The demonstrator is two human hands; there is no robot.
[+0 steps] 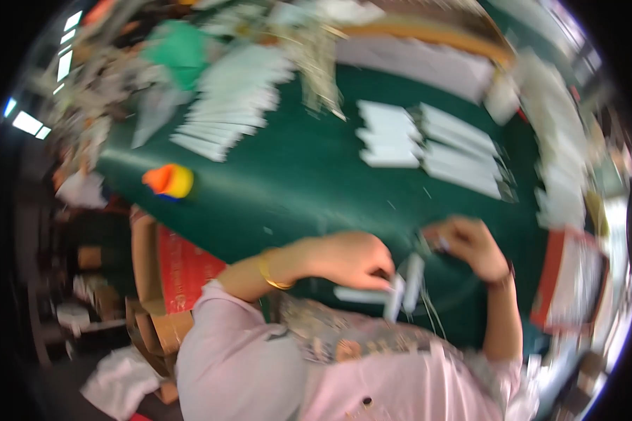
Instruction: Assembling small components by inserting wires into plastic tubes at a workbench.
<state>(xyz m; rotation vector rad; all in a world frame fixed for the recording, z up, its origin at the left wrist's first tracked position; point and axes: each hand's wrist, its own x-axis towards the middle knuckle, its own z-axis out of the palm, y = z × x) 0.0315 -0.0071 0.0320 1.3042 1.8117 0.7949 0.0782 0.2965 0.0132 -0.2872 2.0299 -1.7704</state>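
There are two hands, one left hand point(351, 259) and one right hand point(468, 247), and one gold bracelet point(265, 274). Three white strips point(413, 279) show by the fingers. The one green counter point(295, 182) carries one bottle point(179, 182), one fan of strips point(232, 98) and two stacks of strips, a nearer left stack point(390, 137) and a right stack point(463, 154), all too blurred to count singly.

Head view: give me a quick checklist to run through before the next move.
1. Left hand on a strip: ok, it appears pinched at the fingertips.
2. Right hand grip: cannot tell, blurred.
3. Cords gathered: not ok, they trail loosely below the hands.
4. Glue-style bottle clear of both hands: ok.
5. Fanned pile clear of both hands: ok.
6. Sharp picture: not ok, smeared.
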